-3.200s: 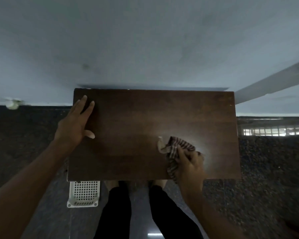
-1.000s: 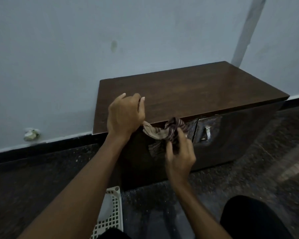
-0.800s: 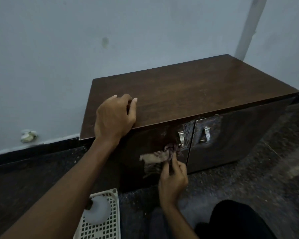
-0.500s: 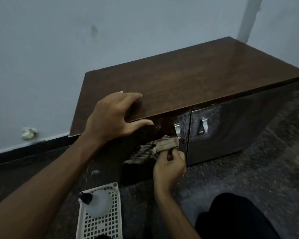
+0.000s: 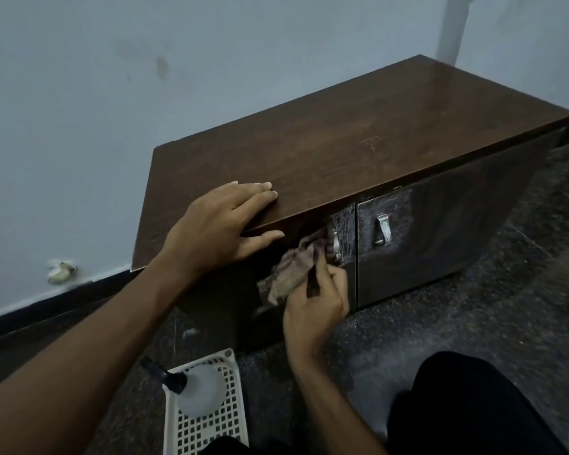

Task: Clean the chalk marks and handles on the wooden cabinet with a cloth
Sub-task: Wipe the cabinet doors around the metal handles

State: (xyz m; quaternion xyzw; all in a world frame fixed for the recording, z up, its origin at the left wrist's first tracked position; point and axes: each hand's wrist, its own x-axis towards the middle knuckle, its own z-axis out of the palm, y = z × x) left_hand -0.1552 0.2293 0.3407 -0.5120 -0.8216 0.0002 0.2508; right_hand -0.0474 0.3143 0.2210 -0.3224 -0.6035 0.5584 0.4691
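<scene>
Pressing against the left door of the dark brown wooden cabinet (image 5: 358, 136), a crumpled beige-and-maroon striped cloth (image 5: 291, 272) sits just beside the left silver metal handle (image 5: 336, 246), its upper end touching the handle and its lower end hanging loose. The right hand (image 5: 316, 307) grasps the cloth, fingers curled round its bunched folds. White scribbled chalk marks (image 5: 345, 221) cover that door's top right corner around the handle, and more smear the right door around the second silver handle (image 5: 383, 230). The left hand (image 5: 217, 228) lies released on the front edge of the cabinet's top near its left corner, fingers straight and flat on the wood, thumb stretched along the front below the edge. On the dark speckled floor (image 5: 440, 323) before the cabinet's left corner stands a white perforated plastic basket (image 5: 211, 431) holding a translucent spray bottle (image 5: 199, 392) with a black nozzle.
</scene>
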